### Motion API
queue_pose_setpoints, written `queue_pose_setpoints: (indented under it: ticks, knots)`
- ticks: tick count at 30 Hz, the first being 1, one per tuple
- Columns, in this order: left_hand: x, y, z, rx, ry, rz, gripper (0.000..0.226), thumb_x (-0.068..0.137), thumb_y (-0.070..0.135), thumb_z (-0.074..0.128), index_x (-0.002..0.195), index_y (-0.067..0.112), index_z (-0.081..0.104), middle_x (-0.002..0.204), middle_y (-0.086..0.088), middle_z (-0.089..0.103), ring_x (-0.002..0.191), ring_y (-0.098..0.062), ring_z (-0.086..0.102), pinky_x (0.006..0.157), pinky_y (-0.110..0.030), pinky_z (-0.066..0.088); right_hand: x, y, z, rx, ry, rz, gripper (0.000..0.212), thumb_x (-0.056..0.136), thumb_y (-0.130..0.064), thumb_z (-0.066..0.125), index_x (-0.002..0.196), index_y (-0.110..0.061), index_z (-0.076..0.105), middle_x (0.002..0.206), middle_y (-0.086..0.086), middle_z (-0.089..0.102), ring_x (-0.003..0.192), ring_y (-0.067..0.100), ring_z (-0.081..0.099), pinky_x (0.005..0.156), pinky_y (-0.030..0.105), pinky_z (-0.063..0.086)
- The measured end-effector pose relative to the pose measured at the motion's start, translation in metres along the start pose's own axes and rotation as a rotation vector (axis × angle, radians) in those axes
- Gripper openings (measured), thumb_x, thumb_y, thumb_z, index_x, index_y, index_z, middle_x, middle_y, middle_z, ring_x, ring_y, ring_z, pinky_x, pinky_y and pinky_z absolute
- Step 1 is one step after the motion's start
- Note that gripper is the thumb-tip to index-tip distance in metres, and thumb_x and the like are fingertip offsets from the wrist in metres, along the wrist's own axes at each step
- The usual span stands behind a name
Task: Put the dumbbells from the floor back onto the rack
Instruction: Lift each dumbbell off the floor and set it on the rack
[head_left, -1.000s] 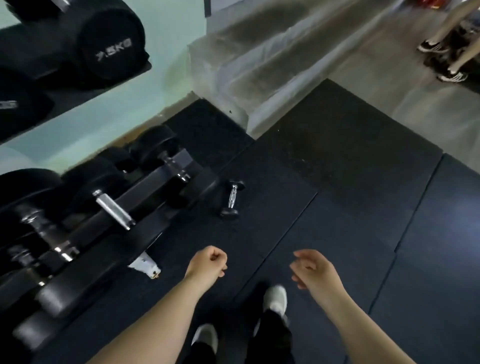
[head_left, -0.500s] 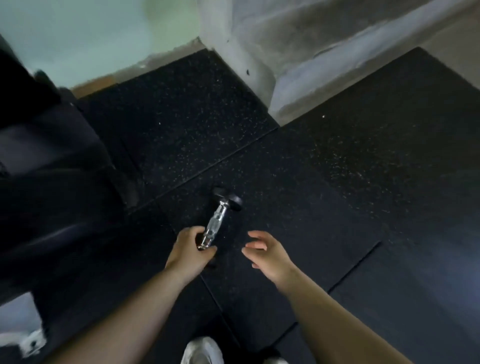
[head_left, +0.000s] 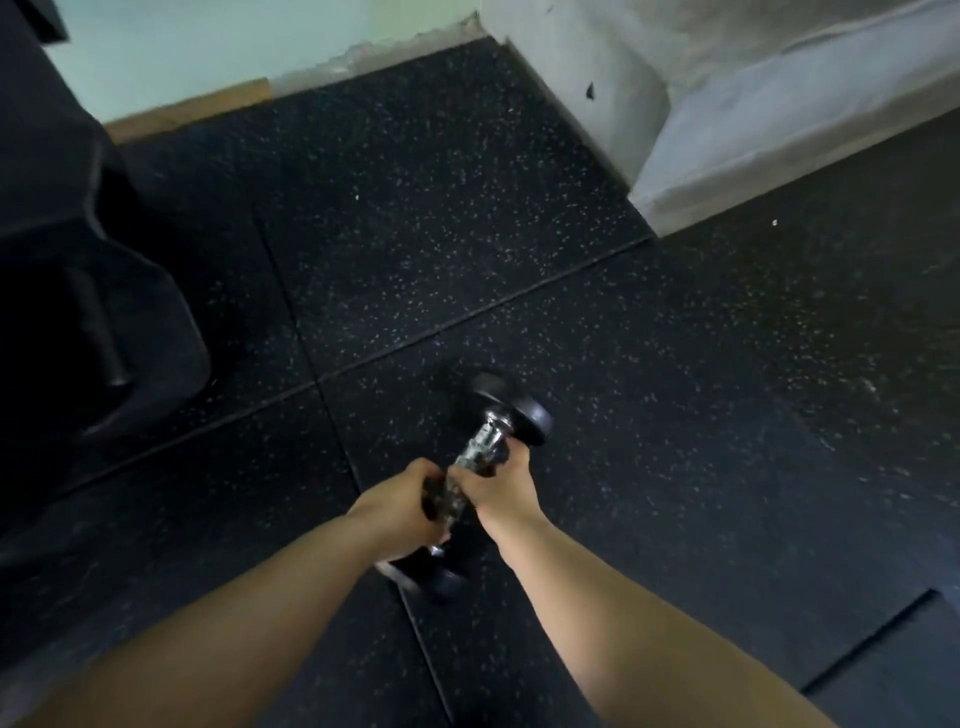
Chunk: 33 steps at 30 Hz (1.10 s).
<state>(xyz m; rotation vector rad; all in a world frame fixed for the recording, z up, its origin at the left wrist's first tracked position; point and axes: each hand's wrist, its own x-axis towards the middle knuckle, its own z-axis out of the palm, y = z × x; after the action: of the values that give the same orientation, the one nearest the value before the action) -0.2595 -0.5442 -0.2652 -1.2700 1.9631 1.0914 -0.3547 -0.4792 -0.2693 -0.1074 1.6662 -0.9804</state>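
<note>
Gripping one dumbbell (head_left: 485, 457) by its handle, left hand (head_left: 397, 512) nearer, right hand (head_left: 498, 491) farther; rack (head_left: 88, 291) lies left.

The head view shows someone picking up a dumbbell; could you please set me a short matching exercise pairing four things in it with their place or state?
Things:
1. dumbbell
2. left hand
3. right hand
4. rack

Places or states:
A. dark bulk at the left edge of the picture
B. closed on the chrome handle nearer the far head
C. chrome handle between two black heads, gripped by both hands
D. closed on the handle nearer the near head

Pairs: 1-C, 2-D, 3-B, 4-A
</note>
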Motion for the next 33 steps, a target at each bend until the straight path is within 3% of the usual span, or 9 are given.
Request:
queue_pose_setpoints:
  ticks: [2, 5, 12, 16, 24, 26, 28, 29, 33]
  knots:
    - [0.006, 0.0, -0.001, 0.008, -0.061, 0.016, 0.065, 0.077, 0.02, 0.067, 0.133, 0.018, 0.033, 0.124, -0.007, 0.058, 0.111, -0.022, 0.056, 0.088, -0.028, 0.043, 0.007, 0.003, 0.003, 0.057, 0.025, 0.01, 0.072, 0.082, -0.006, 0.061, 0.14, -0.021, 0.021, 0.112, 0.0, 0.05, 0.1, 0.013, 0.049, 0.085, 0.023, 0.037]
    - [0.015, -0.005, -0.006, -0.03, -0.117, 0.025, 0.066, 0.077, 0.017, 0.068, 0.133, 0.015, 0.034, 0.117, -0.006, 0.057, 0.101, -0.017, 0.053, 0.083, -0.024, 0.041, 0.015, 0.004, 0.005, 0.066, 0.022, 0.019, 0.07, 0.082, -0.007, 0.062, 0.138, -0.022, 0.023, 0.115, 0.0, 0.05, 0.1, 0.013, 0.048, 0.086, 0.025, 0.037]
    - [-0.034, -0.002, 0.02, -0.339, -0.115, -0.071, 0.057, 0.072, 0.015, 0.071, 0.123, 0.018, 0.046, 0.105, -0.002, 0.06, 0.103, -0.021, 0.057, 0.093, -0.033, 0.045, -0.024, 0.006, -0.003, -0.053, 0.001, 0.013, 0.066, 0.079, 0.0, 0.062, 0.135, -0.017, 0.03, 0.098, -0.003, 0.053, 0.1, 0.018, 0.054, 0.089, 0.031, 0.046]
    - [-0.121, 0.014, 0.022, -0.468, -0.116, -0.105, 0.056, 0.071, 0.015, 0.07, 0.122, 0.017, 0.048, 0.105, -0.003, 0.063, 0.104, -0.022, 0.06, 0.094, -0.033, 0.046, -0.103, -0.008, -0.013, -0.158, -0.036, 0.02, 0.064, 0.077, 0.004, 0.062, 0.131, -0.015, 0.035, 0.084, -0.006, 0.052, 0.081, 0.011, 0.054, 0.083, 0.032, 0.047]
    - [-0.363, 0.085, -0.066, -0.656, -0.074, -0.151, 0.058, 0.063, 0.025, 0.071, 0.117, 0.029, 0.051, 0.096, 0.006, 0.067, 0.101, -0.019, 0.062, 0.094, -0.035, 0.049, -0.332, -0.153, -0.019, -0.396, -0.134, -0.011, 0.058, 0.077, -0.009, 0.066, 0.126, -0.018, 0.036, 0.101, 0.002, 0.056, 0.094, 0.018, 0.057, 0.083, 0.03, 0.049]
    - [-0.418, 0.101, -0.091, -0.735, -0.015, -0.129, 0.05, 0.069, 0.021, 0.07, 0.115, 0.026, 0.051, 0.094, 0.009, 0.068, 0.095, -0.012, 0.062, 0.09, -0.022, 0.049, -0.386, -0.196, -0.015, -0.453, -0.168, -0.078, 0.05, 0.078, -0.009, 0.065, 0.117, -0.023, 0.037, 0.092, -0.004, 0.056, 0.083, 0.008, 0.056, 0.071, 0.018, 0.047]
    - [-0.47, 0.112, -0.119, -0.802, 0.082, -0.091, 0.037, 0.075, 0.021, 0.067, 0.104, 0.027, 0.046, 0.08, 0.021, 0.058, 0.074, 0.007, 0.053, 0.067, 0.005, 0.039, -0.432, -0.233, -0.005, -0.513, -0.21, -0.138, 0.046, 0.079, -0.011, 0.065, 0.11, -0.027, 0.035, 0.085, -0.011, 0.053, 0.075, 0.0, 0.052, 0.063, 0.012, 0.041]
    - [-0.495, 0.114, -0.131, -0.84, 0.128, -0.077, 0.036, 0.076, 0.021, 0.067, 0.103, 0.029, 0.044, 0.074, 0.023, 0.053, 0.067, 0.01, 0.047, 0.059, 0.008, 0.036, -0.454, -0.25, 0.003, -0.538, -0.235, -0.167, 0.044, 0.079, -0.012, 0.065, 0.108, -0.028, 0.035, 0.084, -0.013, 0.052, 0.074, -0.001, 0.052, 0.061, 0.011, 0.04]
    - [-0.576, 0.094, -0.169, -1.065, 0.301, -0.07, 0.038, 0.071, 0.01, 0.07, 0.098, 0.027, 0.049, 0.074, 0.015, 0.061, 0.071, 0.0, 0.058, 0.066, -0.01, 0.045, -0.527, -0.301, 0.058, -0.652, -0.386, -0.289, 0.042, 0.08, -0.013, 0.065, 0.108, -0.028, 0.037, 0.085, -0.014, 0.053, 0.076, -0.002, 0.053, 0.06, 0.012, 0.04]
